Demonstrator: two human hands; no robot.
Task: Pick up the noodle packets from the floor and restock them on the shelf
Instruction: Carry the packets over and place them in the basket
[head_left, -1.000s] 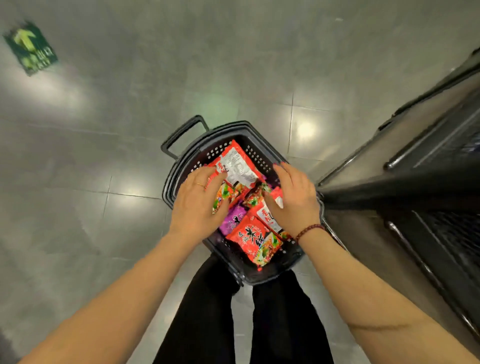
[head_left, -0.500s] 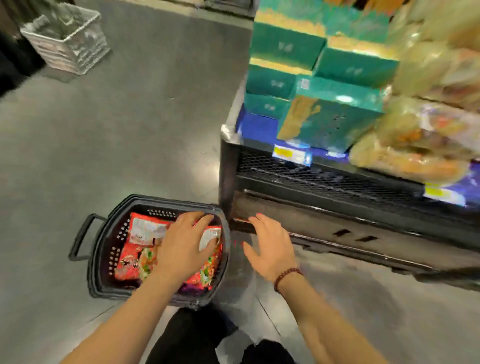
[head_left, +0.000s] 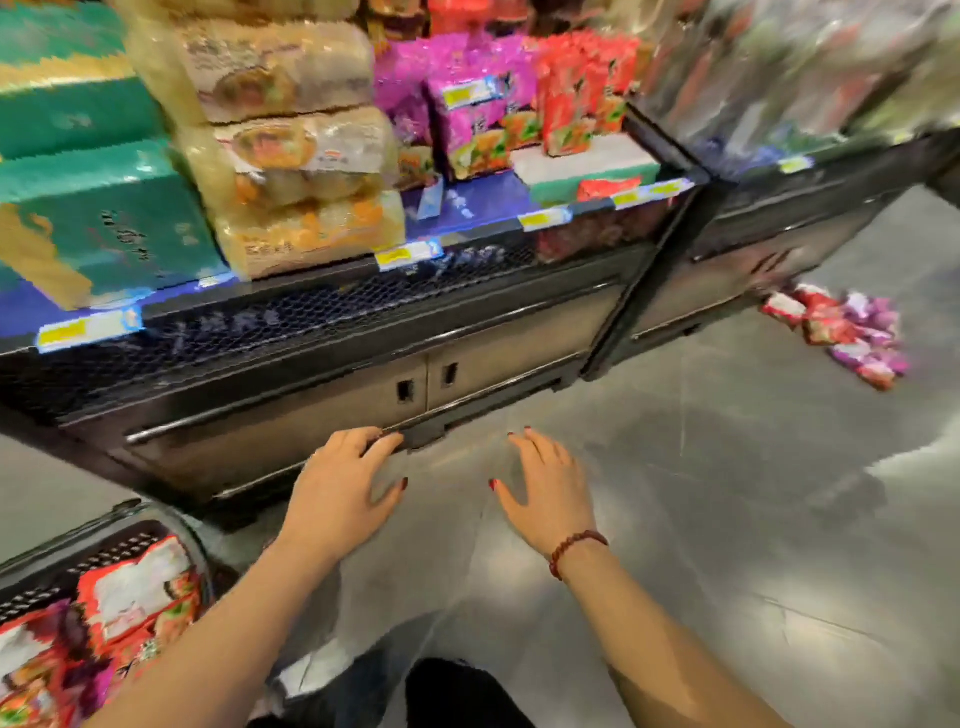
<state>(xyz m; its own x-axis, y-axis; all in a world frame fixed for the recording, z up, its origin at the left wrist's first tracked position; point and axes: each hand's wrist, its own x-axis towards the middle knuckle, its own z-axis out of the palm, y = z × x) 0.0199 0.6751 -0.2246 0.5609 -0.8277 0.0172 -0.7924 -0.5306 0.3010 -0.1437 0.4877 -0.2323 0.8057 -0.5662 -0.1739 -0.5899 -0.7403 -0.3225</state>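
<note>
Noodle packets (head_left: 841, 332): floor (head_left: 727, 519), well right of left hand (head_left: 343, 499) and right hand (head_left: 545, 493) | hands spread, empty

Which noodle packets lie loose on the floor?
The red and purple pile at far right; the others sit in the basket or on the shelf.

Floor (head_left: 727, 519): grey polished tiles with thin joints fill the lower right of the frame, with soft pale patches of reflected overhead light. A black metal shelf unit (head_left: 519, 358) crosses the upper half, fitted with a mesh front panel (head_left: 311, 317), brown lower panels with bar rails, and yellow price labels (head_left: 400, 255) on a blue edge. A second unit (head_left: 779, 234) adjoins at upper right, heavily blurred.
</note>
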